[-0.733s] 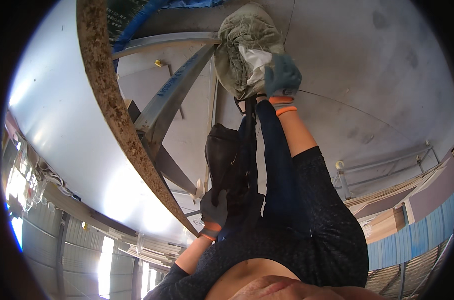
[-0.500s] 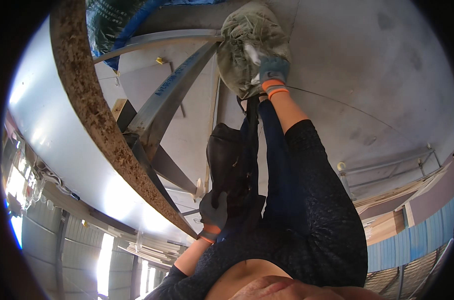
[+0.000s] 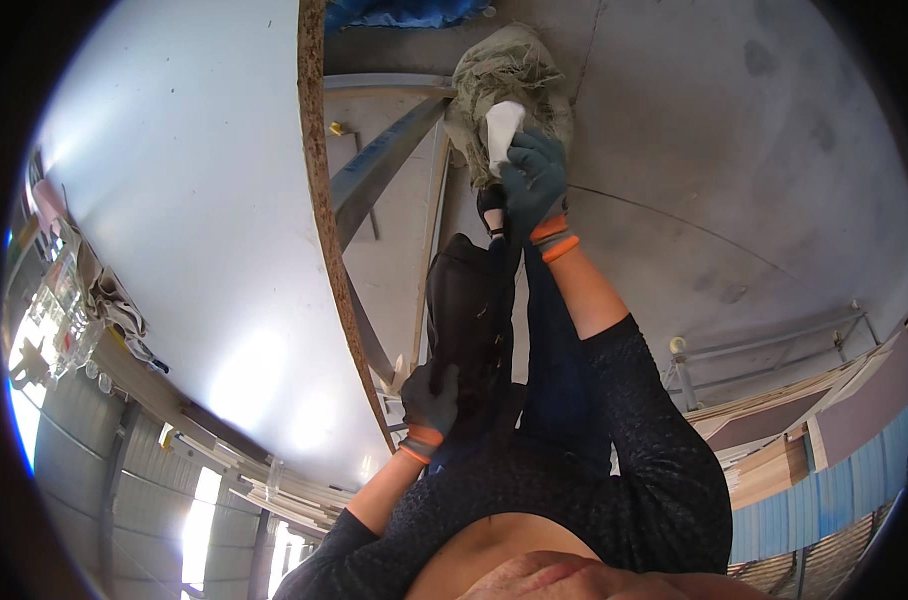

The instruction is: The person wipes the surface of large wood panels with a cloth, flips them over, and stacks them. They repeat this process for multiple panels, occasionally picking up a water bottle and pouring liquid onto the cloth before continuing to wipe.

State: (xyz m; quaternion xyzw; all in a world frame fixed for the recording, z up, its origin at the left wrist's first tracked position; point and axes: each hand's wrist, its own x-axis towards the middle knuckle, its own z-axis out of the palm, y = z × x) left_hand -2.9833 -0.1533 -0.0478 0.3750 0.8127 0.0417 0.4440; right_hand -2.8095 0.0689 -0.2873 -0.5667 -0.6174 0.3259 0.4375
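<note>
My right hand (image 3: 536,185), in a grey glove with an orange cuff, has its fingers closed at a white, elongated, soft-looking piece (image 3: 503,130); its exact kind I cannot make out. Behind that piece a crumpled, frayed green woven sack (image 3: 509,65) stands on the floor. My left hand (image 3: 431,398), gloved the same way, grips the near side of a black bag (image 3: 464,310) that hangs in front of my legs. Part of a foot in a dark shoe (image 3: 491,205) shows below the sack.
Left of me is a large pale tabletop (image 3: 204,230) with a rough brown edge, on a metal frame (image 3: 384,165). Blue plastic sheeting (image 3: 404,12) lies beyond. At right are a metal rack (image 3: 764,345) and stacked boards (image 3: 844,420).
My right hand has drawn back from the sack toward me, and the white piece shows more fully. The view has shifted, bringing more tabletop in. My left hand keeps its grip on the bag.
</note>
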